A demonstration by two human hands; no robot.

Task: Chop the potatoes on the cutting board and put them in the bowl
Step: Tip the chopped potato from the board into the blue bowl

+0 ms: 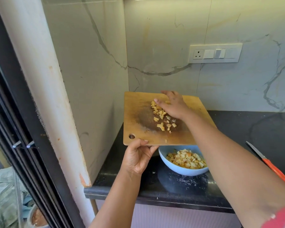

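Observation:
A wooden cutting board (138, 112) is lifted and tilted over a light blue bowl (179, 168). My left hand (138, 157) grips the board's near edge beside its hanging hole, thumb on top. Small yellow potato pieces (161, 119) lie scattered on the board's middle. My right hand (174, 106) lies flat on the board with straight fingers touching the upper pieces. The bowl sits on the black counter (253, 129) under the board's near edge and holds a heap of chopped potato (186, 159).
A knife with an orange handle (270, 165) lies on the counter at the right. Marble walls close in the corner behind and to the left. A switch panel (215, 53) is on the back wall. The counter's front edge runs below the bowl.

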